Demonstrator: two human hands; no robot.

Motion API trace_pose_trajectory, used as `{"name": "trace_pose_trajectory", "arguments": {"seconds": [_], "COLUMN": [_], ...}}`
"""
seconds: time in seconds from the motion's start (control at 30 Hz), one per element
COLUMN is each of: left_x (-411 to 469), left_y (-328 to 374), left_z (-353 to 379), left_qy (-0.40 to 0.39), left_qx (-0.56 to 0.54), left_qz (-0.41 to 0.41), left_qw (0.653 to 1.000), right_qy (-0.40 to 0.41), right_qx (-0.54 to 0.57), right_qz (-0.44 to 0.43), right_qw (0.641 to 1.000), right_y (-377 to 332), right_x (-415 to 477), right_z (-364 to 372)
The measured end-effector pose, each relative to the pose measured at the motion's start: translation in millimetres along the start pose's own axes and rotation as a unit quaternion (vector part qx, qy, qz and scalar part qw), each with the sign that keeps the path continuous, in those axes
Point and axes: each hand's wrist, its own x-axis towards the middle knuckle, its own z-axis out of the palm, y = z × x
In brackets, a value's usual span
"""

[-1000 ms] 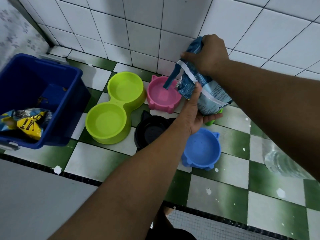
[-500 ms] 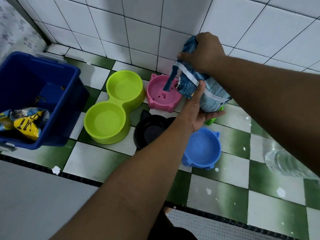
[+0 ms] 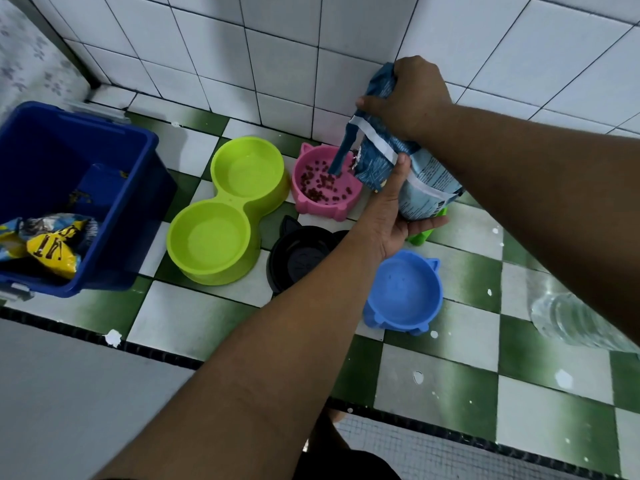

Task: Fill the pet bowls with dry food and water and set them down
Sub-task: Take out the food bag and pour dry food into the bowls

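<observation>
Right hand (image 3: 412, 98) gripped the blue-grey foil kibble bag (image 3: 426, 188) at its upper end, left hand (image 3: 391, 216) cupped its underside, mouth over the pink cat-eared plastic bowl's (image 3: 320, 210) 3 o'clock rim; judged best: shallow tilt, stop below rim.

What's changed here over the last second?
Kibble has poured from the bag into the pink bowl, which was empty a second ago. The right hand and left hand keep gripping the tilted bag. The green bowl, black bowl and blue bowl have not moved.
</observation>
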Motion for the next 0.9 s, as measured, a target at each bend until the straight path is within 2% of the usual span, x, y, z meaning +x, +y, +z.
{"name": "trace_pose_trajectory", "arguments": {"seconds": [0.9], "left_x": [4], "left_y": [-1], "left_z": [-4], "left_qy": [0.009], "left_qx": [-0.029], "left_qz": [-0.004], "left_qw": [1.000], "right_qy": [-0.024], "right_qx": [-0.017], "right_qz": [0.008], "right_qw": [1.000], "right_y": [-6], "right_x": [9], "right_z": [14]}}
